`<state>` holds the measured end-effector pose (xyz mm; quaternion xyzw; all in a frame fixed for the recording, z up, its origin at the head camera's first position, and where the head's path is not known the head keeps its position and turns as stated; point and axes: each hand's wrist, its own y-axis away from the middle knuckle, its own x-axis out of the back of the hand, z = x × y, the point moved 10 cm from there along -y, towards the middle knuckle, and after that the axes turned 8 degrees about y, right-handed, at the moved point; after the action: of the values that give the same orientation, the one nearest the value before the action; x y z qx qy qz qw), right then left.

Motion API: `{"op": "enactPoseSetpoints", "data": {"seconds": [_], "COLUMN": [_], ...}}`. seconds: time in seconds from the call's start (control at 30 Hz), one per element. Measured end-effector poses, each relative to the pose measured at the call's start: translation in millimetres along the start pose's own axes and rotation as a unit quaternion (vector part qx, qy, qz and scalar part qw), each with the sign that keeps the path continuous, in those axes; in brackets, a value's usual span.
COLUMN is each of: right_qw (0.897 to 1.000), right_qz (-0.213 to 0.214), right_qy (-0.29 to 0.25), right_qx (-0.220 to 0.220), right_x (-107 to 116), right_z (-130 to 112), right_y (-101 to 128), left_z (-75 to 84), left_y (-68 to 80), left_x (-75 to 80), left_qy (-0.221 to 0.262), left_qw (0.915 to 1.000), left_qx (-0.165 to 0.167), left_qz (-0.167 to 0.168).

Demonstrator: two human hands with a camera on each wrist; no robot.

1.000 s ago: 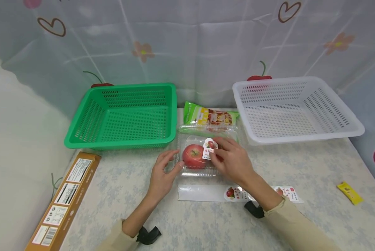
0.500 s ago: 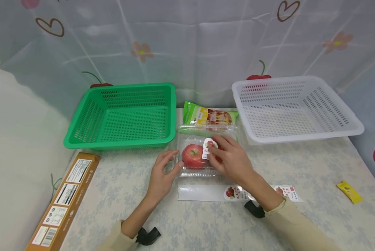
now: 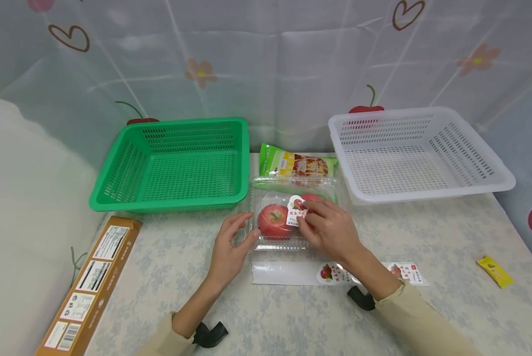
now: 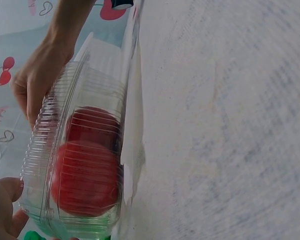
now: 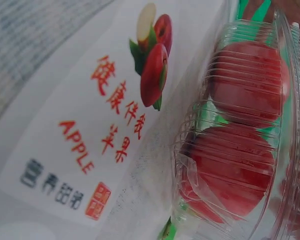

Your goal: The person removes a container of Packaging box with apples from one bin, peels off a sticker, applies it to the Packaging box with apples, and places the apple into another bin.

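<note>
A clear plastic clamshell box [image 3: 278, 241] with two red apples [image 3: 272, 220] lies mid-table, between the two baskets. A white apple sticker [image 3: 296, 211] sits on its lid. My right hand [image 3: 330, 230] rests on the lid, its fingertips pressing the sticker's lower right edge. My left hand [image 3: 230, 244] touches the box's left side with relaxed fingers. The left wrist view shows the box [image 4: 80, 165] on its side, the right hand [image 4: 40, 75] behind it and the left hand's fingers [image 4: 2, 205] at its corner. Filling the right wrist view are the box [image 5: 240, 150] and a sticker sheet [image 5: 105, 140].
A sticker backing strip [image 3: 288, 273] lies just in front of the box. An empty green basket [image 3: 168, 203] stands back left, an empty white basket [image 3: 426, 195] back right, a green snack bag [image 3: 297, 164] between them. A brown carton [image 3: 92, 277] lies at the left, a yellow packet [image 3: 495, 272] far right.
The right hand's fingers slid left across the sticker, then drew back toward its lower right, uncovering more of it. The left hand and the box stayed put.
</note>
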<state>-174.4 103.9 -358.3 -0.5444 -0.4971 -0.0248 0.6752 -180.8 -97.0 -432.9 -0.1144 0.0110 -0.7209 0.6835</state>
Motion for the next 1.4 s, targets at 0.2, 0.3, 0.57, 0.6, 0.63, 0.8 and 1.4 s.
{"op": "enactPoseSetpoints", "data": {"seconds": [0.2, 0.3, 0.57, 0.6, 0.63, 0.8, 1.4], "right_qw": [0.999, 0.999, 1.0, 1.0, 1.0, 0.999, 0.971], "right_qz": [-0.045, -0.042, 0.007, 0.01, 0.013, 0.002, -0.183], "right_qy": [0.022, 0.015, -0.004, -0.005, -0.003, 0.036, 0.11], "right_qx": [-0.006, -0.002, 0.021, 0.021, 0.018, -0.017, -0.112], "right_x": [-9, -9, 0, 1, 2, 0, -24], "right_z": [1, 0, -3, -3, -3, 1, 17], "right_y": [0, -1, 0, 0, 0, 0, 7], "left_z": [0.5, -0.3, -0.9, -1.4, -1.8, 4.6, 36.3], "left_y": [1.3, 1.5, 0.6, 0.5, 0.4, -0.6, 2.2], "left_x": [-0.3, -0.6, -0.5, -0.5, -0.6, -2.2, -2.5], "left_qy": [0.012, 0.013, 0.007, 0.007, 0.008, 0.009, 0.013], "left_qw": [0.9999, 0.9999, 1.0, 1.0, 1.0, 0.9998, 0.9998], "left_qx": [0.003, 0.007, 0.001, 0.002, 0.003, 0.016, 0.016], "left_qz": [0.002, 0.004, 0.003, 0.004, 0.004, 0.007, 0.006]}}
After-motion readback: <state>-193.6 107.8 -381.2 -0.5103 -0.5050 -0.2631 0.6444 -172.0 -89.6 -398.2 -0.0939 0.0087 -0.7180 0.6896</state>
